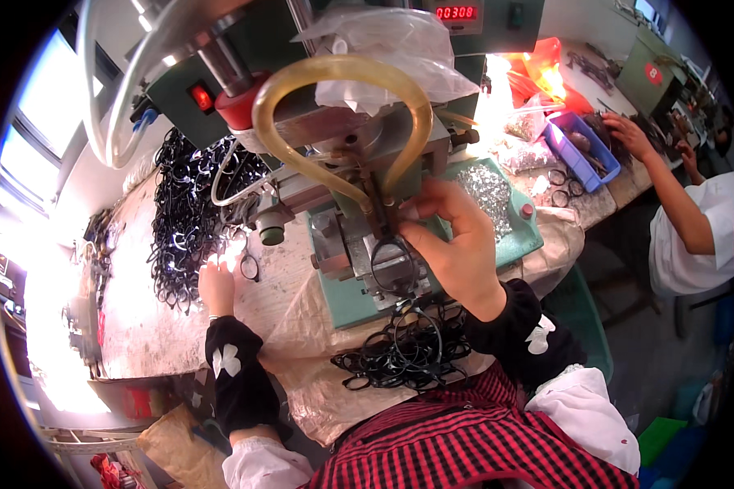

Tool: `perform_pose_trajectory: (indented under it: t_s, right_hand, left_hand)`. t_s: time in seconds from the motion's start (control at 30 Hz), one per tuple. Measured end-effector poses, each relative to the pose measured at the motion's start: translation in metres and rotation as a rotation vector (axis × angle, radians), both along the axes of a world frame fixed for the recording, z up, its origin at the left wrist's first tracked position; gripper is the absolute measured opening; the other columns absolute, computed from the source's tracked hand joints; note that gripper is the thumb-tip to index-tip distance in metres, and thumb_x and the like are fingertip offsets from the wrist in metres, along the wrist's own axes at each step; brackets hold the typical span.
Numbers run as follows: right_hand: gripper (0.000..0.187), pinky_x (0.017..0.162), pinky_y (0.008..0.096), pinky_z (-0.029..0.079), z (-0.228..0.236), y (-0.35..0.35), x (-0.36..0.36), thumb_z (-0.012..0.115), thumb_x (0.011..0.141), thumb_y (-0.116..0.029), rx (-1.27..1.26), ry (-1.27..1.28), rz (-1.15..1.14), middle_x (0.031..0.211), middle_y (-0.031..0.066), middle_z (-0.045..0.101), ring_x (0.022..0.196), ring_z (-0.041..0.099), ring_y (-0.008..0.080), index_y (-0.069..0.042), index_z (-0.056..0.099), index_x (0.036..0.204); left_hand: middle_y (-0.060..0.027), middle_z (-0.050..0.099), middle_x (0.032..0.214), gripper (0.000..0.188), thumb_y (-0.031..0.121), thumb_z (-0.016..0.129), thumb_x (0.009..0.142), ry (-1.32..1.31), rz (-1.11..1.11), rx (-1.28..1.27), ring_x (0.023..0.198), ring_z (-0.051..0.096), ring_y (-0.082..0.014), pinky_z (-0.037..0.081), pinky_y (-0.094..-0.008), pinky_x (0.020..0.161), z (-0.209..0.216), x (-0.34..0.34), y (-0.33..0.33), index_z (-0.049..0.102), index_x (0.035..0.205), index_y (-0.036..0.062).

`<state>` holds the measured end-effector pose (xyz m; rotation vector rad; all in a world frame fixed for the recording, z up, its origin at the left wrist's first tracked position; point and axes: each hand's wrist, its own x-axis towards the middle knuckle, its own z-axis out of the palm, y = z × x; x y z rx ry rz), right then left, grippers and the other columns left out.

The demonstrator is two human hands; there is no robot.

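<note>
My right hand (457,244) is closed at the fixture of a bench press (359,130), thumb and fingers pinching a pair of black-handled scissors (395,265). Its looped handles hang toward me over the metal jig, while the upper part is hidden by the fingers and the machine. On the table at left rests my left hand (216,285), fingers stretched toward a big heap of black-handled scissors (187,212). Glare bleaches its fingertips. Beside them lies one loose black loop (250,266). Another pile of black-handled scissors (404,350) sits in front of the jig, close to my apron.
A yellowish hose (342,65) arches over the fixture, with a clear plastic bag (391,49) behind. At right stand a green tray (518,232) of small metal parts and a blue bin (583,151). A co-worker's arm (677,196) reaches in beyond the bin.
</note>
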<state>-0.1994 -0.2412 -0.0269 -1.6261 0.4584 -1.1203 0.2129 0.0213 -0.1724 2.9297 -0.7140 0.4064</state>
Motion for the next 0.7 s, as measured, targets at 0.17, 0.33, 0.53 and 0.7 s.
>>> perform_pose_trajectory:
  t_s: [0.17, 0.33, 0.53, 0.7]
  right_hand:
    - [0.050, 0.087, 0.0263, 0.050, 0.008, 0.011, 0.008, 0.074, 0.083, 0.005, 0.025, -0.102, 0.114, 0.094, 0.0060, 0.071, 0.091, 0.068, 0.0132, 0.002, 0.058, 0.131]
    - [0.052, 0.094, 0.0288, 0.049, 0.029, 0.032, 0.003, 0.070, 0.087, 0.004, 0.346, -0.148, 0.207, 0.107, 0.0090, 0.070, 0.106, 0.065, 0.0149, 0.004, 0.052, 0.136]
    - [0.036, 0.101, 0.0382, 0.050, 0.027, -0.004, -0.025, 0.069, 0.084, 0.000, -0.349, 0.234, 0.039, 0.126, 0.0202, 0.065, 0.116, 0.066, 0.0313, -0.001, 0.067, 0.120]
    - [0.026, 0.107, 0.0496, 0.045, -0.056, -0.066, -0.057, 0.081, 0.078, -0.016, -0.659, 0.784, -0.437, 0.127, 0.0238, 0.062, 0.130, 0.053, 0.0444, -0.006, 0.073, 0.101]
  left_hand:
    - [-0.0228, 0.068, 0.105, 0.033, 0.032, 0.051, 0.105, 0.127, -0.130, -0.233, 0.093, 0.065, -0.0416, 0.052, -0.0492, 0.081, 0.049, -0.034, -0.015, 0.068, 0.113, 0.0041]
    - [-0.0128, 0.069, 0.108, 0.018, 0.007, 0.058, 0.101, 0.285, -0.502, -1.292, 0.102, 0.067, -0.0285, 0.055, -0.0380, 0.088, 0.129, -0.159, -0.043, 0.067, 0.116, 0.0001]
    - [-0.0074, 0.069, 0.114, 0.033, 0.009, 0.073, 0.078, -0.110, -1.456, -0.640, 0.087, 0.064, -0.0211, 0.058, -0.0445, 0.092, 0.187, -0.285, -0.086, 0.078, 0.110, 0.0143]
    - [-0.0039, 0.071, 0.116, 0.040, 0.009, 0.077, 0.071, -0.076, -1.528, -0.563, 0.075, 0.059, -0.0215, 0.059, -0.0485, 0.090, 0.173, -0.289, -0.109, 0.081, 0.110, 0.0193]
